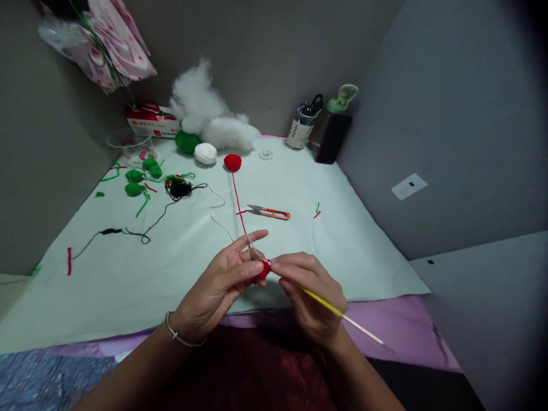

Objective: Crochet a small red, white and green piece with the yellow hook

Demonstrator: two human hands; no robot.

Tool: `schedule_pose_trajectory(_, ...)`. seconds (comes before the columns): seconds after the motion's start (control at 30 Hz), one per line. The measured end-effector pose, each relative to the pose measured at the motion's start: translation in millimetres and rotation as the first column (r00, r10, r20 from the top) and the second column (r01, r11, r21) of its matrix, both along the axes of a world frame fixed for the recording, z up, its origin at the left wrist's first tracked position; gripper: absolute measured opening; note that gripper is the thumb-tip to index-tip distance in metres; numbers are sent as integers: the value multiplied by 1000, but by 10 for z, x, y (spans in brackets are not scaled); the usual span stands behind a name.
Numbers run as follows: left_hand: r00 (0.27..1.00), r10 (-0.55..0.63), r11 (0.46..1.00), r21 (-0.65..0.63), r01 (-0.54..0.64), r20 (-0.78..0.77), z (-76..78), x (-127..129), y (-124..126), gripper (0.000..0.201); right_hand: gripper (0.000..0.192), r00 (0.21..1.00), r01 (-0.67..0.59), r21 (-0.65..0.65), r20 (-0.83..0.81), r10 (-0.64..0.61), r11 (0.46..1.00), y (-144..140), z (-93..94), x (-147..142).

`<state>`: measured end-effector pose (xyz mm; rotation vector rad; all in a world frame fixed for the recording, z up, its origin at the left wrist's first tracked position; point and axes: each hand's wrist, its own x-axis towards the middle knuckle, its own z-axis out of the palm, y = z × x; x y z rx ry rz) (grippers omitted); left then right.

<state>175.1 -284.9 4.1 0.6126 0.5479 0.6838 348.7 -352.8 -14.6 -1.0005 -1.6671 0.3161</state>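
Though near table's edge (259, 310), fingers (299, 262) unconfined

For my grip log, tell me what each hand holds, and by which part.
The left hand pinches the red piece by its left side; the right hand grips the yellow-and-white tool toward its front, white end free behind.

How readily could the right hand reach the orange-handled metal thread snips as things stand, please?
Likely yes: only pale cloth lies between the right hand and the snips, though it holds a yellow-and-white crochet hook.
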Motion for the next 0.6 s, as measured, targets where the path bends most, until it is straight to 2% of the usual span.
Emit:
schedule_pose_trajectory(0.2,993,52,985,168,-34,-107,15,-22,18,62,30,966,-55,-141,-257,18,988,-57,96,24)
schedule_pose_trajectory(0.37,988,73,969,243,-38,-136,29,-37,17,57,21,842,-130,-174,-538,16,976,-16,85,4)
schedule_pose_trajectory(0.5,986,90,964,263,-50,-139,-1,-39,14,51,18,758,-183,-213,-652,0,960,15,105,23)
schedule_pose_trajectory(0.6,988,88,961,273,-52,-123,-31,-15,-3,52,17,723,-275,-220,-690,50,936,34,100,7)
